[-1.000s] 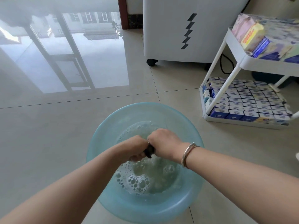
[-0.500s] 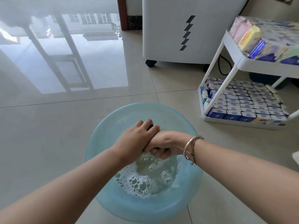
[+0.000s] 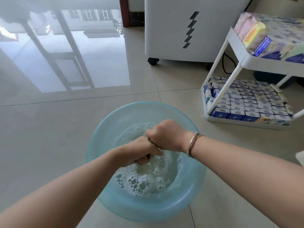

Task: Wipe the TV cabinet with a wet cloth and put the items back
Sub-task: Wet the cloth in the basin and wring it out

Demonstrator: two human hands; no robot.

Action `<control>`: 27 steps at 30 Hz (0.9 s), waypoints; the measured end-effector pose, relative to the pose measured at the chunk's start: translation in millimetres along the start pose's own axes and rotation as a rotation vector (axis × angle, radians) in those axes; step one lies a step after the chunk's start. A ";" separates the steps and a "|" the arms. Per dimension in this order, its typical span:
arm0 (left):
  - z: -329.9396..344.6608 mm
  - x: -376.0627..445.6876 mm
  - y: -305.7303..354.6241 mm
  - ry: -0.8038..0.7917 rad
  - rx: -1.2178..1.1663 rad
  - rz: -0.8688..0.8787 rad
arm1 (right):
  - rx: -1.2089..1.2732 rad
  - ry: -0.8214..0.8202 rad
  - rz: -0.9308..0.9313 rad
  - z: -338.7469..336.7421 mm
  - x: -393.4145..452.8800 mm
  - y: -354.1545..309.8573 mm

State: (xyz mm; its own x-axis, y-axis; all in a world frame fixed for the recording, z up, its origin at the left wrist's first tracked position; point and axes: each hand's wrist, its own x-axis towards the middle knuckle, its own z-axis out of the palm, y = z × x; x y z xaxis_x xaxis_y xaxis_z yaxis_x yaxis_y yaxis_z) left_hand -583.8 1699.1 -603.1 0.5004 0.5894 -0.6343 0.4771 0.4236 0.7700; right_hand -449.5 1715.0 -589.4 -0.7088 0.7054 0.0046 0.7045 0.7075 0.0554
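The cloth point(image 3: 148, 156), only a dark sliver showing, is gripped between the left hand point(image 3: 141, 150) and right hand point(image 3: 166, 135), both fists curled round it, over the soapy water point(image 3: 144, 181) in the blue basin point(image 3: 105, 191) on the floor point(image 3: 49, 129). A white cart point(image 3: 236, 66) stands far right.

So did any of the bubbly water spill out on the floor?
No spill shows. The floor around the blue basin looks dry, and the foamy water sits inside it. Both hands, left hand and right hand, are clenched together over the basin, fingers curled. Nothing stands out.
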 end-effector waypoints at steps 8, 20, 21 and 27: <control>-8.1 -17.0 3.1 -0.218 -0.326 -0.052 | 0.024 0.131 -0.127 6.6 -0.4 6.1; -28.0 -21.0 -6.0 0.144 -0.176 -0.022 | 0.482 -0.323 0.196 -8.9 -15.6 -19.4; -27.5 -21.2 -6.5 0.149 -0.182 -0.012 | 0.599 -0.333 0.247 -13.6 -15.3 -19.4; -12.8 -22.8 -2.2 0.290 -0.022 0.197 | 1.595 -0.057 0.565 -39.5 -10.2 -12.9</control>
State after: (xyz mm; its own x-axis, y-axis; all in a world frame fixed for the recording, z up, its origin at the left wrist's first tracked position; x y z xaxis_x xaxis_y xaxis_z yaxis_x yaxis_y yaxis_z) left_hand -605.5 1693.6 -589.5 0.3537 0.8306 -0.4301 0.3748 0.2954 0.8788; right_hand -452.7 1697.0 -550.7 -0.3972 0.8420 -0.3650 0.2082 -0.3047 -0.9294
